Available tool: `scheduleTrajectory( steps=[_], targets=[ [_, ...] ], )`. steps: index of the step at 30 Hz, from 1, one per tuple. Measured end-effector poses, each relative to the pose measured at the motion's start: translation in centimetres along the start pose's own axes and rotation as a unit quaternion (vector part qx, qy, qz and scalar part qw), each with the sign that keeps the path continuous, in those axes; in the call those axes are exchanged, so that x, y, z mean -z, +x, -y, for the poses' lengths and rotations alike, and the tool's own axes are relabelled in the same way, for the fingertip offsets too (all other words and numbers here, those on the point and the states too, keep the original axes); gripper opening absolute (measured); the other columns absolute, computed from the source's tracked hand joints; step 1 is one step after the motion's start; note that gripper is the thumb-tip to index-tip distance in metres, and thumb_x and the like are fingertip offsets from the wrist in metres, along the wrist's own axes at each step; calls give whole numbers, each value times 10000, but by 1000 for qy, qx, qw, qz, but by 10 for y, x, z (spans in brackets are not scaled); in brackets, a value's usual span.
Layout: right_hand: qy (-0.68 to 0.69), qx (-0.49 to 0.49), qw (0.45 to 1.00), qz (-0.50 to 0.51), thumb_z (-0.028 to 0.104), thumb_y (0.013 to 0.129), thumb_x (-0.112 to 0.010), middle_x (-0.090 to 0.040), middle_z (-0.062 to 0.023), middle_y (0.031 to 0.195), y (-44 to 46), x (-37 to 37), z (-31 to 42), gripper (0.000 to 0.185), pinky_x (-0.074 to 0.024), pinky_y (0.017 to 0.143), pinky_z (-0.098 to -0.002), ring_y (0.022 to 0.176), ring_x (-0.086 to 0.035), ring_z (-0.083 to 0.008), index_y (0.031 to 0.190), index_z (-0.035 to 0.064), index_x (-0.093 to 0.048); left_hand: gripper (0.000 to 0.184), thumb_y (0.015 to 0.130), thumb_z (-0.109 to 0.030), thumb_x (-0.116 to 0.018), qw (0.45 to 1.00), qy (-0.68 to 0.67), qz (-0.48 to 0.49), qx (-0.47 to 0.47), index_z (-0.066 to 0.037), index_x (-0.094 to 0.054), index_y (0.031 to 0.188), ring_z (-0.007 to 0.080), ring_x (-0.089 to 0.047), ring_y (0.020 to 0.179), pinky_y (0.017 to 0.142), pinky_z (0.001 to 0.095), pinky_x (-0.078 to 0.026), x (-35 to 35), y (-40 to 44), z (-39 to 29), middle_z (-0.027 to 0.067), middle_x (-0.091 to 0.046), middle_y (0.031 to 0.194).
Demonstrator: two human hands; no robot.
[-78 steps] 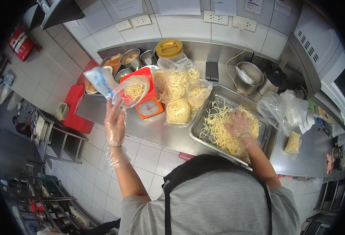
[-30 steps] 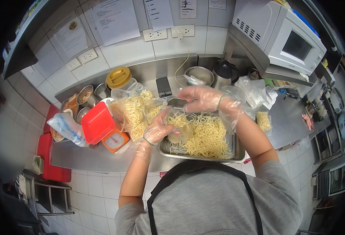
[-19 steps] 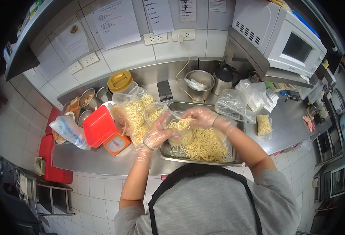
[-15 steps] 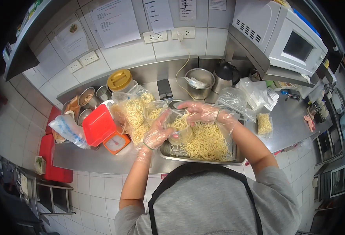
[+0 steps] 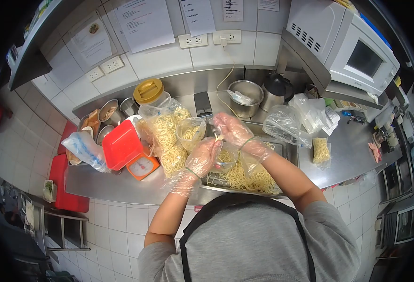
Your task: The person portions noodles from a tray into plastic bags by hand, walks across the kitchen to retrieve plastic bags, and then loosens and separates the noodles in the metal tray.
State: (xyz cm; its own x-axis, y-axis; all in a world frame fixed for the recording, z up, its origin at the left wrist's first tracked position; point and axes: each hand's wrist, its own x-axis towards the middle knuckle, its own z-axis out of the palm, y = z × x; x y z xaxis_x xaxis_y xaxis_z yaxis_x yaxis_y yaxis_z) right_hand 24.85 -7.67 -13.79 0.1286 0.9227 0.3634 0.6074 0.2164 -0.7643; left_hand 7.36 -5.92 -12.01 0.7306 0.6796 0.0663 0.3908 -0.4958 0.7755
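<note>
My left hand [image 5: 206, 156], in a clear plastic glove banded at the wrist, is closed on a small clear bag of noodles [image 5: 226, 159] above the metal tray. A pale bit shows at its fingertips. My right hand [image 5: 235, 130], gloved the same way, is beside it with curled fingers; what they grip is hidden. Under both hands, loose yellow noodles [image 5: 254, 181] lie in the metal tray [image 5: 289, 164]. Left of my left hand stand an open bag with noodles [image 5: 189, 133] and a larger clear bag of noodles [image 5: 165, 131].
An orange scale [image 5: 142, 166] holds a tilted red container [image 5: 122, 144]. Behind are a gold-lidded jar [image 5: 148, 91], a metal pot [image 5: 244, 110] and a black-topped flask [image 5: 273, 94]. Empty plastic bags [image 5: 289, 124] and a packed noodle bag [image 5: 321, 151] lie right. A microwave [image 5: 357, 51] stands on a shelf.
My left hand has moved up and right, and my right hand has drawn in, so both are close together over the small bag. The view has shifted slightly.
</note>
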Motion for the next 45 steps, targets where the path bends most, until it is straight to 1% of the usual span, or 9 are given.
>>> scheduleTrajectory(
  steps=[4,5,11,13,20,24,28,33,45],
  targets=[
    [22,-9,988,-153,339,998,-477,-609,-127,846,7,22,-27,336,-475,764,-385,742,-558,-250,1080,26,-566,293,988,-259,-501,999,52,-9,-15,9,-593,1061,368,-627,929,844,428,-482,-1,5,28,239,-626,937],
    [100,-196,970,-101,391,996,-488,-629,-134,902,1,44,-18,386,-476,781,-385,775,-566,-240,1105,35,-588,304,978,-257,-519,999,48,6,5,9,-600,1102,365,-626,993,882,421,-482,3,4,32,246,-637,975],
    [-113,-92,985,87,401,900,-645,-657,-127,1000,-36,63,-32,466,-496,854,-381,941,-626,-252,1248,112,-533,741,899,-303,-662,986,-91,118,-70,6,-310,1473,250,-334,1403,1111,334,-317,24,1,48,189,-388,1489],
    [-185,115,971,104,357,857,-720,-650,-121,1062,-53,58,-22,500,-508,851,-356,1002,-607,-197,1249,114,-528,742,868,-246,-685,988,-81,110,-74,21,-328,1460,253,-346,1393,1129,338,-285,30,3,47,200,-392,1482],
    [77,-77,979,172,230,771,-812,-536,-8,825,-59,32,2,511,-490,709,-273,826,-575,-95,1192,96,-553,753,791,-87,-679,984,-135,116,-16,44,-339,1449,256,-502,1250,1041,364,-407,34,-3,13,192,-431,1451],
    [155,-62,985,46,291,814,-761,-591,-56,872,-52,34,-45,482,-502,763,-318,835,-608,-183,1196,78,-558,742,765,-78,-685,890,-439,102,-73,49,-375,1427,132,-635,709,660,275,-543,67,-18,-4,123,-536,1342],
    [-278,-16,959,52,439,856,-667,-600,-152,1093,-77,27,-83,506,-475,905,-444,1036,-596,-344,1201,80,-578,765,707,-109,-721,938,-330,-42,-91,58,-420,1391,103,-628,711,653,242,-535,159,-34,-52,141,-529,1358],
    [-295,-70,950,75,404,853,-660,-565,-137,1173,-100,2,-114,438,-417,958,-470,1115,-535,-345,1180,115,-617,672,729,-12,-546,931,-322,-161,-64,88,-410,1379,111,-631,692,721,230,-543,234,-48,-51,88,-655,881],
    [-298,-77,950,59,384,859,-637,-555,-103,1178,-104,-1,-116,395,-385,971,-472,1125,-519,-319,1158,126,-628,678,718,64,-466,926,-99,-358,-73,20,-454,1394,169,-591,1058,710,257,-539,221,-82,77,122,-549,1338]
  ],
)
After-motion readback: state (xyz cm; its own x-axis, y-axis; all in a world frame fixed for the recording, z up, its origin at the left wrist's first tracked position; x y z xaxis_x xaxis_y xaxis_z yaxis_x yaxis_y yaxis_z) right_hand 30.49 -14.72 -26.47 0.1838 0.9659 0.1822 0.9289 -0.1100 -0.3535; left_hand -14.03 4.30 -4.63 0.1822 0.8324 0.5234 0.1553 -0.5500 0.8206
